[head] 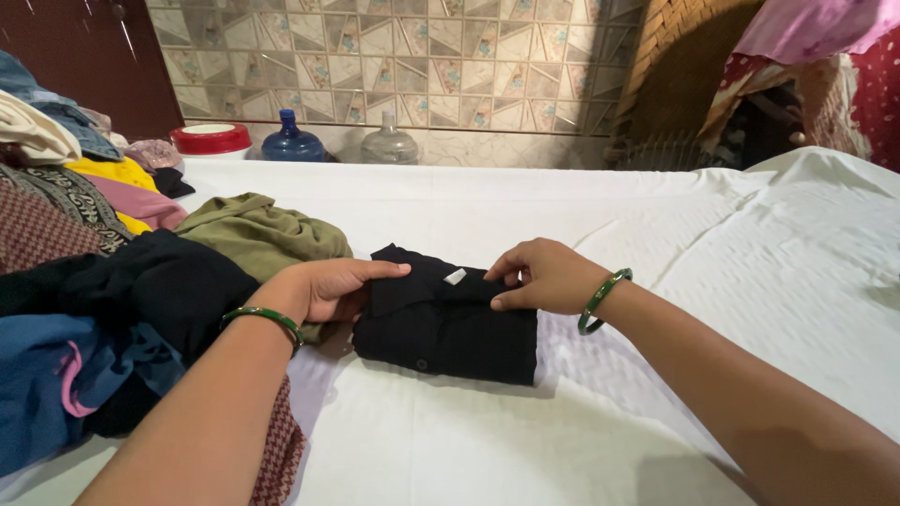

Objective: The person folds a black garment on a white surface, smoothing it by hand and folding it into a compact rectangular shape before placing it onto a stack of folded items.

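A folded black garment [450,328] with a small white tag lies on the white sheet [581,215] in the middle of the view. My left hand [328,286] rests flat along the garment's left edge, fingers stretched over its top. My right hand [544,276] presses down on the garment's upper right corner with curled fingers. Each wrist wears a green bangle.
A heap of mixed clothes [103,281] fills the left side, with an olive green garment [258,234] right beside the black one. Behind the sheet stand a red-lidded container [211,139] and two large water jugs [292,142] against a tiled wall. Draped fabric hangs at the upper right.
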